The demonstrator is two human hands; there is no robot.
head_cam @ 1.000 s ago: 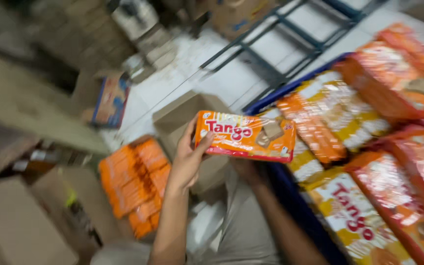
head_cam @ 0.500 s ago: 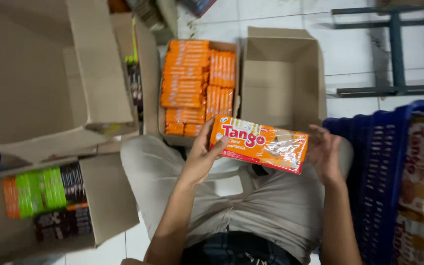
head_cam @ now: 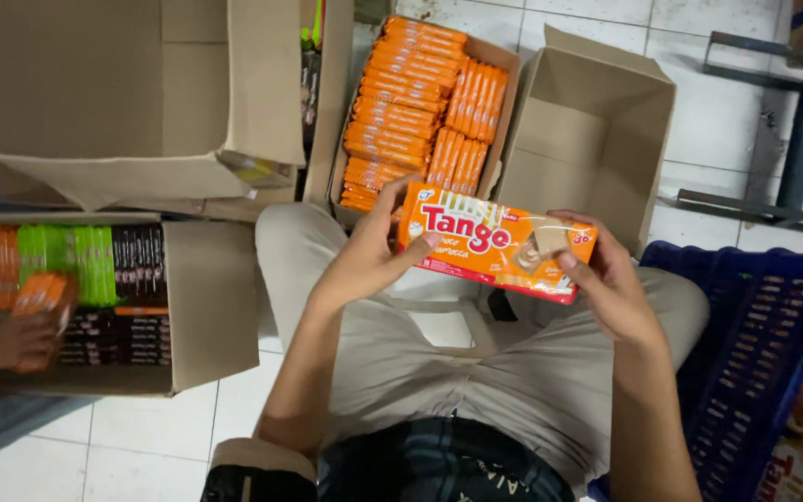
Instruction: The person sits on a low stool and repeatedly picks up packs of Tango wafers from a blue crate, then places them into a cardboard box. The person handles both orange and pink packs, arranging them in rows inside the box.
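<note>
Orange wafer pack [head_cam: 494,244] sat pinched at both ends between my left hand [head_cam: 364,265] and right hand [head_cam: 606,279], above my lap, just short of full carton [head_cam: 425,116]. Fingertip grip only; slick wrapper could slip, I judged.

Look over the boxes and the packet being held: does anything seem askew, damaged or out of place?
Little stands out. The orange packet is held level between the left hand and right hand, and looks intact. In the open carton ahead, most orange packs lie flat but one group stands on edge. Another person's hand reaches into the left box.
</note>
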